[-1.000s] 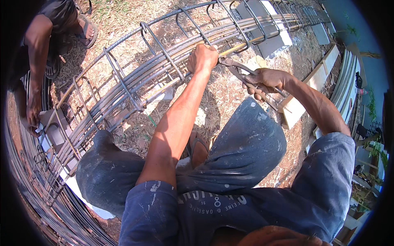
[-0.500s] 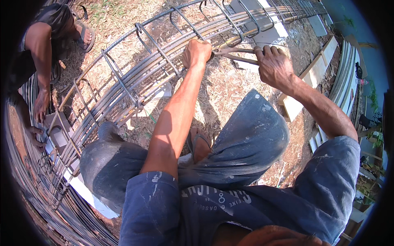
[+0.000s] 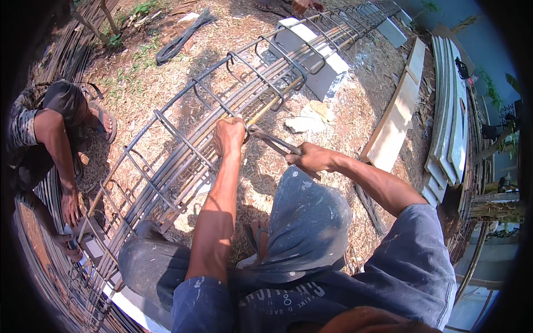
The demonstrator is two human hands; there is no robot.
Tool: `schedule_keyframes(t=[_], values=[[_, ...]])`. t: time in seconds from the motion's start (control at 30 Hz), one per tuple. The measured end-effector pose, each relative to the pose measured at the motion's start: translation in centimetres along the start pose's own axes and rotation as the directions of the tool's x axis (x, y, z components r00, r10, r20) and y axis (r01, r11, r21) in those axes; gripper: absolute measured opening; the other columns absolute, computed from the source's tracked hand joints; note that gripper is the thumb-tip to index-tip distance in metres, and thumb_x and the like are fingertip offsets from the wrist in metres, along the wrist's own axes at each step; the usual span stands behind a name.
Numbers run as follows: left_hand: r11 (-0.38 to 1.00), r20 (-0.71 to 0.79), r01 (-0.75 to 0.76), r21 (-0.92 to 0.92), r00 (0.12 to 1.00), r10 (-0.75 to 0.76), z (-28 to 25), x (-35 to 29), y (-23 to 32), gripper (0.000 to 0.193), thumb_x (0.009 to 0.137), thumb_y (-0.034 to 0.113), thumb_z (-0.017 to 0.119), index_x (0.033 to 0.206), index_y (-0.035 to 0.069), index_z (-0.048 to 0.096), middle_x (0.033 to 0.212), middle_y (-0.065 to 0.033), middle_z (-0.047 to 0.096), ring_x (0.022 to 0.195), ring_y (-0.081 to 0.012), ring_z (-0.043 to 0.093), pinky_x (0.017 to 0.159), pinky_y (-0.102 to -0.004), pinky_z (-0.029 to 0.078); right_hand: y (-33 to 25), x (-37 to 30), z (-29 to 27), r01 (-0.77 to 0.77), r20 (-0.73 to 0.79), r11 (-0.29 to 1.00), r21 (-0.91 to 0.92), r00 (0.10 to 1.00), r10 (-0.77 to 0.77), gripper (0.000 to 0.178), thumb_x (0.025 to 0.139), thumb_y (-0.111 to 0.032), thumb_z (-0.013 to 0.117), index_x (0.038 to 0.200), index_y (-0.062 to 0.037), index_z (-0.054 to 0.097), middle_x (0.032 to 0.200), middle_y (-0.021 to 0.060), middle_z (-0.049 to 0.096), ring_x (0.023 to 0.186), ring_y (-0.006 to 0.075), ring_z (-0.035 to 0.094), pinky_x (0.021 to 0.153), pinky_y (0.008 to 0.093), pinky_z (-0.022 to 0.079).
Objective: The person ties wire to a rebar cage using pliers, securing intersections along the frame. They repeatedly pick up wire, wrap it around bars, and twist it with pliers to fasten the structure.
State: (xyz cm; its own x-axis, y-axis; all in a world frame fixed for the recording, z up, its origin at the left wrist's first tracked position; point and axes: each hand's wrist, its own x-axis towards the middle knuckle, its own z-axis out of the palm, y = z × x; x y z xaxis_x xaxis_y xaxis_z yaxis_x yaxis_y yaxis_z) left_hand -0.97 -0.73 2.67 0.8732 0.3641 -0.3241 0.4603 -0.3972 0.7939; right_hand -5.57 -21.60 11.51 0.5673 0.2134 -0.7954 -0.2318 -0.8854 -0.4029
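Left hand: we clenched it on the long grey steel-bar cage, seemingly for steadiness.
Right hand: we gripped dark metal pincers by the handles, likely for leverage.

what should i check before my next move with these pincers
1. Right hand on the pincers: ok, wrapped around the handle end.
2. Left hand on the rebar cage: ok, fist closed at its near edge.
3. Left hand clear of the pincers' working end: not ok, right beside it.
4. Jaws biting properly: cannot tell, too small and partly hidden.
5. Co-worker's hand clear of the pincers: ok, well apart at picture left.
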Motion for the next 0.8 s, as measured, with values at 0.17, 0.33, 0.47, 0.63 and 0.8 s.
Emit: schedule_keyframes(t=[0.17,0.33,0.47,0.63,0.8], values=[[0.750,-0.312,-0.644,0.149,0.689,0.654,2.7,-3.1,-1.3,0.057,0.073,0.018,0.068,0.127,0.007,0.054,0.109,-0.0193,0.063,0.104,-0.0370,0.060,0.092,-0.0513,0.040,-0.1,-0.6,-4.1,0.004,0.043,0.997,-0.072,0.999,0.000,0.041,0.095,-0.039,0.058,0.085,0.0008,0.066,0.073,0.0093,0.063,0.065,0.0163,0.059,0.058,0.0361,0.048],[0.226,0.145,-0.963,0.147,0.247,0.958,4.2,-6.3,3.1,0.085,0.069,0.022,0.072,0.145,0.008,0.036,0.122,-0.0190,0.055,0.114,-0.0361,0.052,0.101,-0.0523,0.034,0.2,0.8,-6.7,0.121,0.182,0.992,0.014,0.976,-0.122,0.043,0.083,-0.024,0.072,0.110,0.0078,0.061,0.086,0.0157,0.069,0.071,0.0215,0.068,0.057,0.0307,0.057],[0.350,0.391,-0.931,-0.102,0.286,0.875,5.3,-5.4,4.1,0.091,0.073,0.030,0.072,0.149,0.006,0.028,0.120,-0.0208,0.051,0.114,-0.0372,0.049,0.107,-0.0531,0.029,1.1,1.6,-8.3,0.001,0.163,0.999,-0.047,0.987,0.007,0.039,0.078,-0.014,0.079,0.106,0.0042,0.060,0.078,0.0120,0.066,0.064,0.0198,0.065,0.050,0.0307,0.056],[0.193,0.018,-0.960,0.204,0.201,0.979,6.9,-5.5,2.1,0.065,0.076,0.027,0.069,0.134,0.008,0.046,0.096,-0.0124,0.056,0.090,-0.0298,0.056,0.085,-0.0463,0.041,-2.1,-0.7,-8.0,-0.105,0.200,0.991,-0.080,0.972,0.119,0.038,0.074,-0.014,0.083,0.104,-0.0006,0.064,0.078,0.0124,0.067,0.058,0.0203,0.065,0.046,0.0309,0.056],[0.285,-0.091,-0.958,0.034,0.281,0.956,6.8,-1.6,1.2,0.018,0.076,0.015,0.069,0.091,0.012,0.060,0.077,-0.0059,0.057,0.072,-0.0261,0.061,0.063,-0.0412,0.047,-5.0,-2.8,-3.8,-0.035,-0.315,0.559,-0.829,0.855,-0.413,0.061,0.077,-0.036,0.080,0.119,0.0007,0.056,0.094,0.0197,0.066,0.083,0.0335,0.067,0.076,0.0477,0.054]])
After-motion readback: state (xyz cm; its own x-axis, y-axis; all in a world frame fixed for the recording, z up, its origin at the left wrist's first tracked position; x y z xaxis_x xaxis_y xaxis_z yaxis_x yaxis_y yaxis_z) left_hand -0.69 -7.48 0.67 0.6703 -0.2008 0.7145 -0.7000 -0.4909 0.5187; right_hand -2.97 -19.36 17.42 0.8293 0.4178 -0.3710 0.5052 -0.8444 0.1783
